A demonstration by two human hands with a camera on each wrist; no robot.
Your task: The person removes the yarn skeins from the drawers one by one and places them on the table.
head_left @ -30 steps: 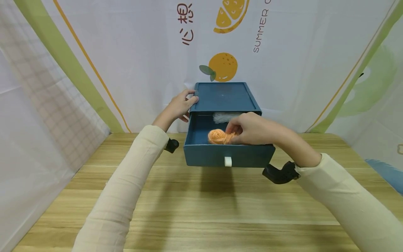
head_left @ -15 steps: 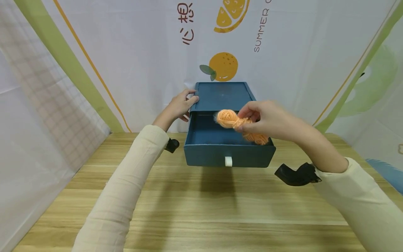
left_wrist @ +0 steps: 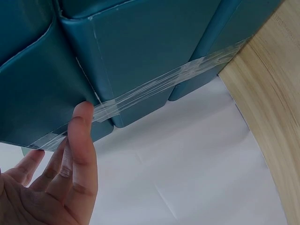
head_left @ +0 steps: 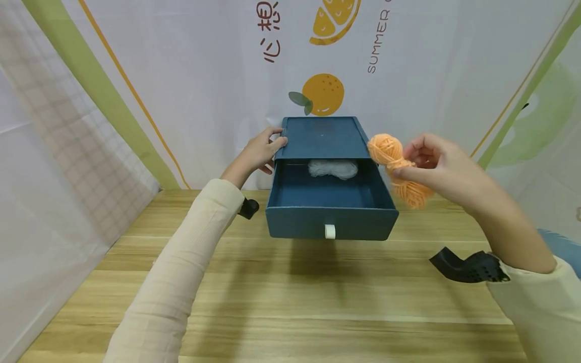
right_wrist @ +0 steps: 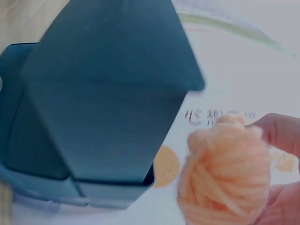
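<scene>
The right hand (head_left: 447,169) has its grip closed on a bundle of orange yarn (head_left: 395,162), pinching the narrow waist between thumb and fingers. The bundle hangs in the air to the right of a dark blue cabinet (head_left: 322,138), slanting from its far left end down to its near right end; the right wrist view shows a gap between yarn and cabinet.

The left hand (head_left: 260,152) grasps nothing: its grip is loose, with fingertips resting against the cabinet's left side and top edge. In the left wrist view, strips of clear tape (left_wrist: 154,87) run across the cabinet wall, just beside those fingers.

The cabinet's drawer (head_left: 290,223) is pulled out toward the near side, with a white tab (head_left: 330,232) on the middle of its front. A bundle of white yarn (head_left: 333,168) lies inside, at the far end.

The cabinet stands at the far side of a wooden worktop (head_left: 254,302). Behind it hangs a white cloth (head_left: 204,75) printed with fruit and lettering. Both arms wear cream sleeves (head_left: 181,272), and a black mount (head_left: 472,267) sits at the right wrist.
</scene>
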